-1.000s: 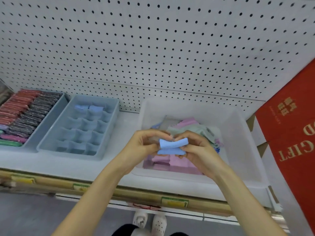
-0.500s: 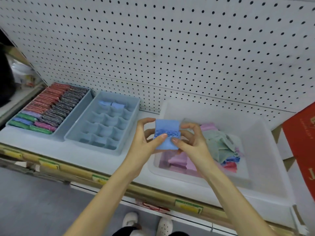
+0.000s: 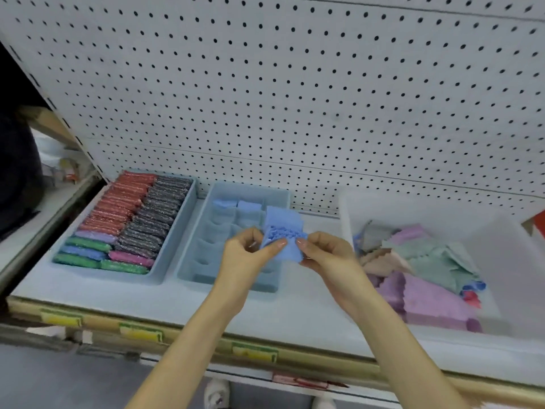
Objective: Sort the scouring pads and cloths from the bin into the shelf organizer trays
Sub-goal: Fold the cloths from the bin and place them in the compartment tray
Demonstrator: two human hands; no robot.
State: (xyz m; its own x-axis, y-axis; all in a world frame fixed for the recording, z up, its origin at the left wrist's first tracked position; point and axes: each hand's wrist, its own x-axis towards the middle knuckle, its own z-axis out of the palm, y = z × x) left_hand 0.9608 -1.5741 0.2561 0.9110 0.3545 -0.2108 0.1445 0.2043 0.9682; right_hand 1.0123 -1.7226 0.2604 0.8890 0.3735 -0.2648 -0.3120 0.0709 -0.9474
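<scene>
Left hand point(image 3: 244, 256) and right hand point(image 3: 328, 255) pinch a folded blue cloth point(image 3: 283, 227) at its nine and three o'clock edges, fingers point(image 3: 277, 244) curled, likely compacting it to fit a cell of the divided tray point(image 3: 190, 252) beneath.

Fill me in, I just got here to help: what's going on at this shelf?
A person's left hand and right hand pinch a small blue textured cloth over the grey-blue divided plastic tray. Two folded blue cloths already sit in its far compartments. Pink, green and beige cloths lie in the clear plastic bin.
</scene>
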